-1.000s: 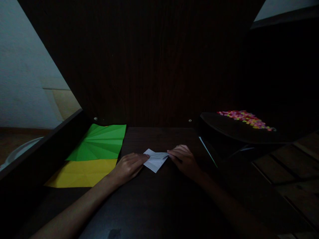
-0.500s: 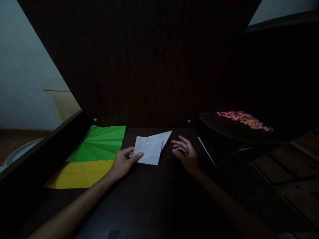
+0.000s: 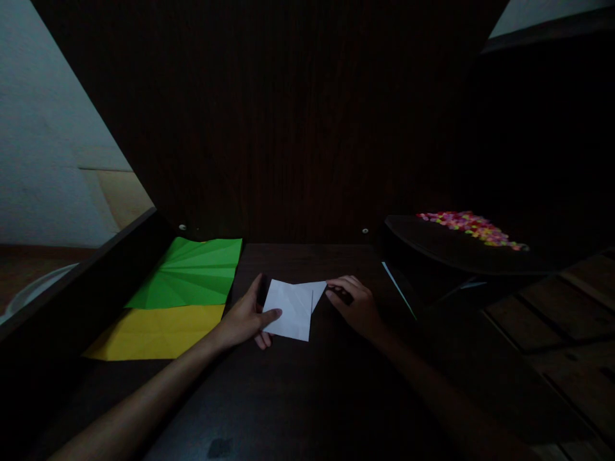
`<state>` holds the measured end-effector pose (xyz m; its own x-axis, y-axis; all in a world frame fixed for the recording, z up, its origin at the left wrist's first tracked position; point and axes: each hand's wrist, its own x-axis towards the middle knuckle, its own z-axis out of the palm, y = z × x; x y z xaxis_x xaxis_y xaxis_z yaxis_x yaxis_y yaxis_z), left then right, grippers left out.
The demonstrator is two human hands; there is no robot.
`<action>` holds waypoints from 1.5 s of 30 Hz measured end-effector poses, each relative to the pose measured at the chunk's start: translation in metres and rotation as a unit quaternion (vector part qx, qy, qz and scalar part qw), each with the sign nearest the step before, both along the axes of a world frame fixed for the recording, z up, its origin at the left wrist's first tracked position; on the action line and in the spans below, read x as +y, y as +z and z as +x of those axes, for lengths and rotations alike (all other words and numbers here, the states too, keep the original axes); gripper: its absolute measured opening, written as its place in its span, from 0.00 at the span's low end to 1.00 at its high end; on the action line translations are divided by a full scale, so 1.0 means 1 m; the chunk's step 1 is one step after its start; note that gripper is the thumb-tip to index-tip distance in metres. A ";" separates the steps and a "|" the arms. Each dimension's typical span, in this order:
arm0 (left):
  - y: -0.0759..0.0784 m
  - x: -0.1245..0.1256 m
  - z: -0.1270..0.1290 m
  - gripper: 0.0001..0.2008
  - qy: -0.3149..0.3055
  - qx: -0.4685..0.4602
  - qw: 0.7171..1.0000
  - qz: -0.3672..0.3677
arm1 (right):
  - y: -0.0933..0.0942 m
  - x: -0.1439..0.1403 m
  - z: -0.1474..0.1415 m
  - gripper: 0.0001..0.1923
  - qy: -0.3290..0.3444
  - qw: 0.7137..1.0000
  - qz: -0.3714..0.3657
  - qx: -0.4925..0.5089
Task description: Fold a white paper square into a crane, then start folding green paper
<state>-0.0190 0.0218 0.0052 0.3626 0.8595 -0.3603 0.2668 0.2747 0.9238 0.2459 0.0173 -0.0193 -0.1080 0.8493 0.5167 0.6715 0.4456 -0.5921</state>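
Two hands on one folded white paper (image 3: 292, 307), mid-frame on dark worktop (image 3: 307, 384). Left hand (image 3: 245, 317) pinches its left edge; right hand (image 3: 355, 304) grips the right tip. Fold looks mid-way; aligning edges before creasing seems needed. Green sheet (image 3: 192, 274) lies left.

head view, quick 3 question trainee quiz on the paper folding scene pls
1. Which hand grips the white paper by its left edge?
2. True or false: the green sheet lies nearer the person than the yellow sheet.
3. The right hand touches the paper at: A) its right tip, B) its bottom corner, C) nowhere.

Key: 1. The left hand. 2. False. 3. A.
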 end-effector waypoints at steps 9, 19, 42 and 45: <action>0.003 -0.008 0.001 0.39 -0.145 0.095 0.984 -0.041 | 0.003 -0.013 -0.018 0.17 0.114 0.961 -0.038 -0.247; 0.007 -0.023 0.003 0.28 -0.228 0.239 0.921 0.205 | 0.001 -0.010 -0.014 0.23 0.101 0.955 -0.076 -0.268; -0.019 -0.019 0.009 0.29 -0.242 0.255 0.789 0.504 | -0.001 -0.006 -0.011 0.28 0.137 0.952 -0.095 -0.258; -0.019 -0.018 0.008 0.29 -0.248 0.250 0.792 0.499 | -0.002 -0.005 -0.010 0.27 0.138 0.951 -0.090 -0.261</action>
